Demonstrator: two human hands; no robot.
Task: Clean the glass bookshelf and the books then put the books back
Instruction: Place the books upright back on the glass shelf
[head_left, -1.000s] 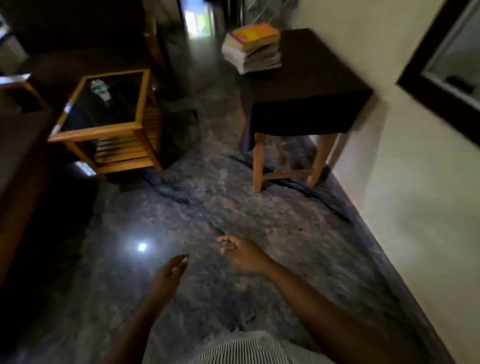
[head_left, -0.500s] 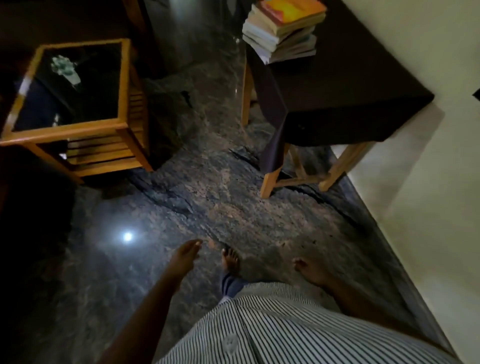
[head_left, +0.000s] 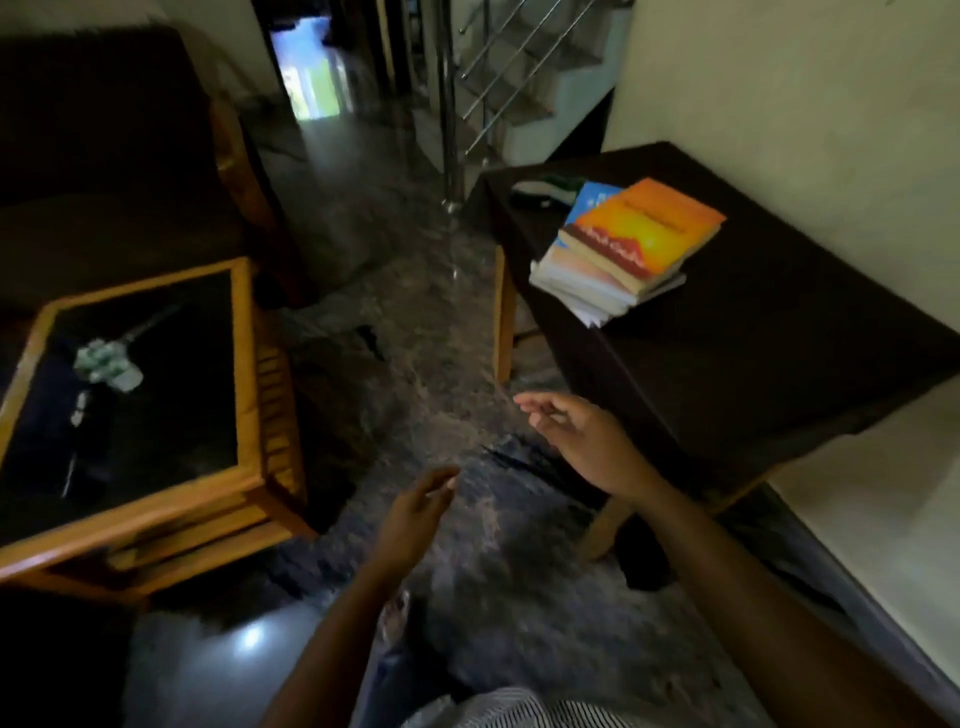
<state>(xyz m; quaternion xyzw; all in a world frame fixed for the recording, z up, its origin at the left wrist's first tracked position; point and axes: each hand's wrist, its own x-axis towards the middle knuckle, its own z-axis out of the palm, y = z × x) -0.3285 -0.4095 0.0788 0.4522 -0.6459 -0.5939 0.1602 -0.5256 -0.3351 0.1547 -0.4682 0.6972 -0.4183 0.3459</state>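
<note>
A stack of books (head_left: 623, 249) with an orange cover on top lies near the front left corner of a table draped in a dark cloth (head_left: 779, 338). At the left stands the wooden shelf unit with a dark glass top (head_left: 156, 374); a crumpled green-and-white cloth (head_left: 106, 364) lies on the glass. My right hand (head_left: 576, 436) is raised with loosely spread fingers in front of the table's near edge, holding nothing. My left hand (head_left: 415, 514) hangs lower over the floor, fingers relaxed and empty.
Dark polished stone floor (head_left: 405, 322) runs between shelf unit and table. A dark sofa (head_left: 104, 156) stands behind the shelf unit. A steel stair railing (head_left: 452, 104) and a lit doorway lie beyond. A pale wall (head_left: 831, 130) borders the table on the right.
The view has tilted up and moved closer to the table. Both hands have risen from hanging by my body, the right one toward the table's edge.
</note>
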